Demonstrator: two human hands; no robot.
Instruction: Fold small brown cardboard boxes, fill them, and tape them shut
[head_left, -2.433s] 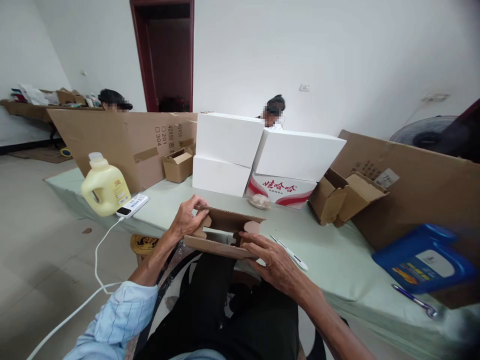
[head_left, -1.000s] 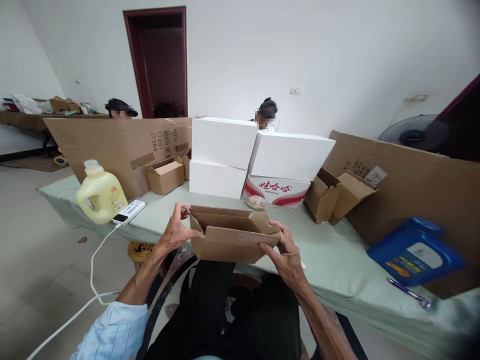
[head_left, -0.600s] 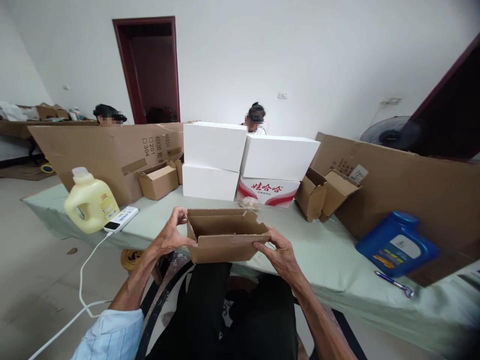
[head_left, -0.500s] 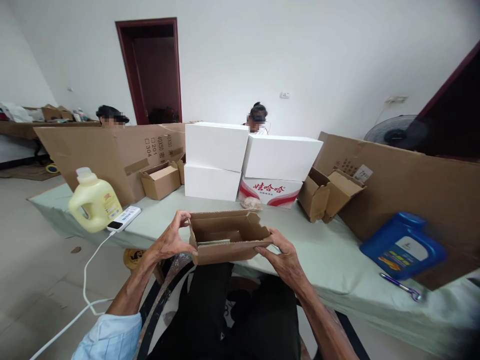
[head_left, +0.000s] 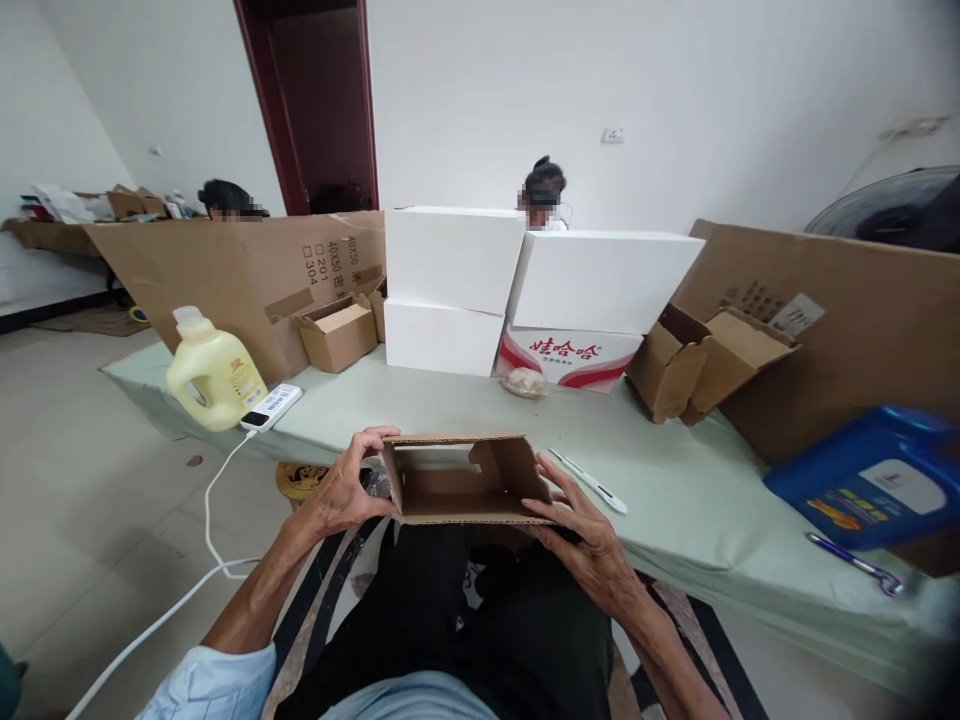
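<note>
Fingers (head_left: 373, 436) of the left hand (head_left: 341, 492) pinch one end wall of a small brown cardboard box (head_left: 450, 492). The right hand (head_left: 592, 545) clasps the other end, at the counter's (head_left: 675, 500) near edge. Half a second earlier the box sat more upright. Now its open side, with a notched flap showing, tips toward the wearer.

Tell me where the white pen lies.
In the head view the white pen lies on the green table, right of centre, just beyond the right hand, which grips the open cardboard box with the left hand.
</note>
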